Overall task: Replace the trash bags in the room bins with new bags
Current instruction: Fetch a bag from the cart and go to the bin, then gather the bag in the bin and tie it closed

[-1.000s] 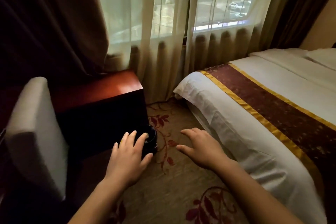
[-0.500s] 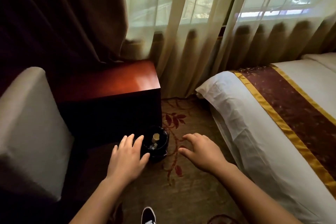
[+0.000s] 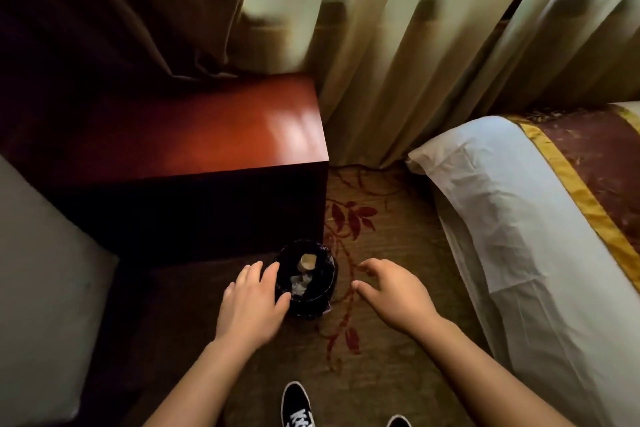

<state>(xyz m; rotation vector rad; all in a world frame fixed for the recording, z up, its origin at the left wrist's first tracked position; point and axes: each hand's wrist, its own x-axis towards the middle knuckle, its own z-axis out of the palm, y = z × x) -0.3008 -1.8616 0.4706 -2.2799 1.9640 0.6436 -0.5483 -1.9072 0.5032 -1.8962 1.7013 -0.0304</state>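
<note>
We find the upright bin (image 3: 317, 305) between our hands: left hand (image 3: 252, 303) at its rim, right hand (image 3: 394, 295) apart to its right, fingers of both spread, gripping nothing.

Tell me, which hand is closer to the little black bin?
The left hand: its fingers overlap the left rim of the bin, while the right hand hovers apart, with carpet showing between it and the bin.

Black bin (image 3: 311, 309); red-brown cabinet (image 3: 207, 135); tan carpet (image 3: 391, 263), red leaf pattern; white bed (image 3: 502, 218), gold-edged maroon runner (image 3: 606, 163).
</note>
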